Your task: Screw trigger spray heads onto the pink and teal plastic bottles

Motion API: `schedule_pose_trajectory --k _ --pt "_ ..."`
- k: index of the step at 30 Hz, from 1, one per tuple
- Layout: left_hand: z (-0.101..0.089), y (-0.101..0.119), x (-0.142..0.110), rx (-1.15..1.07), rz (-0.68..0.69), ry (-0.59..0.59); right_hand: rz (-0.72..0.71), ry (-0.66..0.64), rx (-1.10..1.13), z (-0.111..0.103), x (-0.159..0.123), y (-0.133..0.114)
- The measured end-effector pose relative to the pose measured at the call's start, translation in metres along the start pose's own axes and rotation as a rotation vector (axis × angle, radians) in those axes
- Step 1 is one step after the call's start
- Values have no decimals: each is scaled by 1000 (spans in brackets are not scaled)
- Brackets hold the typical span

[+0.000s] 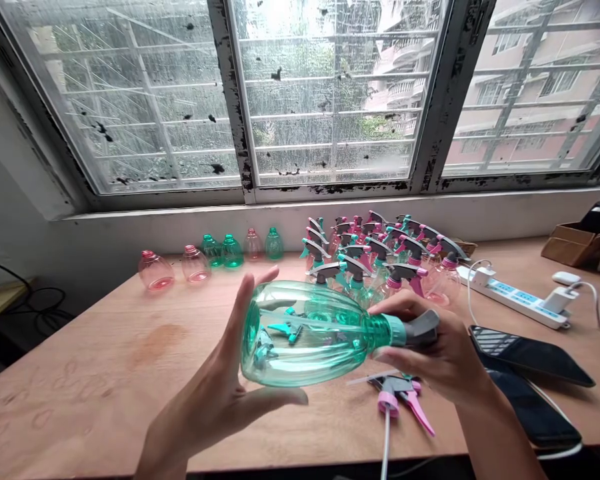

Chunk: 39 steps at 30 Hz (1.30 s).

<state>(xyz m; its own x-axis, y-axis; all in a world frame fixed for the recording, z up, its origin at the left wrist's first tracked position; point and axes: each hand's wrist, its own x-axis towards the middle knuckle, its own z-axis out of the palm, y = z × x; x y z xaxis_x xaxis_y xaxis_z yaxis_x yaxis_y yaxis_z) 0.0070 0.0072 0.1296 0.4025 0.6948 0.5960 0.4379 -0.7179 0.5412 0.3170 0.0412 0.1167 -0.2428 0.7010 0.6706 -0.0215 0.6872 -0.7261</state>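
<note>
I hold a clear green spray bottle on its side above the wooden table. My left hand cups the bottle's base, fingers spread around it. My right hand is closed around the neck, on the teal collar and grey trigger head. A loose pink and grey trigger head with a white tube lies on the table just below the bottle.
Several finished spray bottles stand grouped by the window sill. Bare pink and green bottles stand to their left. A white power strip, two dark phones and a cardboard box lie on the right.
</note>
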Motion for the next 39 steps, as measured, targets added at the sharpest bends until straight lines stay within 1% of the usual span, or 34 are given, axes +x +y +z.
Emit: schedule_pose_trajectory --k 2,5,8,10,12,15,18,20,21,23,26,27,28,31,33,35,39 --pt "0 -1 -1 -28 -57 -20 -10 -8 -4 0 1 -1" --pt "-1 0 -2 -8 -59 -30 15 -10 11 1 3 -2" --pt "-3 3 0 45 13 -2 68 -19 22 1 4 -3" --pt "-2 4 1 73 71 9 99 -49 5 1 5 -4" --pt "0 3 1 74 85 15 122 -63 7 2 5 -4" --pt "3 2 1 26 3 16 115 -54 47 4 5 -2" --pt "4 3 1 10 -81 6 95 -88 40 3 5 -2" --pt "4 5 3 39 -90 9 138 -61 58 3 4 -3" --pt "4 6 4 56 -72 16 172 -27 78 3 3 -4" --pt "5 7 5 73 21 45 244 28 111 5 2 -6" --pt "7 6 4 48 138 80 283 45 120 10 1 -8" --pt "8 5 3 35 140 88 281 44 122 12 1 -8" --pt "9 5 3 26 115 97 273 45 128 14 2 -8" --pt "9 6 1 -15 3 117 204 54 152 16 2 -8" --pt "8 8 1 -50 -39 127 171 47 169 15 2 -7" --pt "6 10 2 -47 -27 131 200 30 189 12 3 -5" --pt "3 13 4 18 101 105 293 -82 246 7 1 -1"
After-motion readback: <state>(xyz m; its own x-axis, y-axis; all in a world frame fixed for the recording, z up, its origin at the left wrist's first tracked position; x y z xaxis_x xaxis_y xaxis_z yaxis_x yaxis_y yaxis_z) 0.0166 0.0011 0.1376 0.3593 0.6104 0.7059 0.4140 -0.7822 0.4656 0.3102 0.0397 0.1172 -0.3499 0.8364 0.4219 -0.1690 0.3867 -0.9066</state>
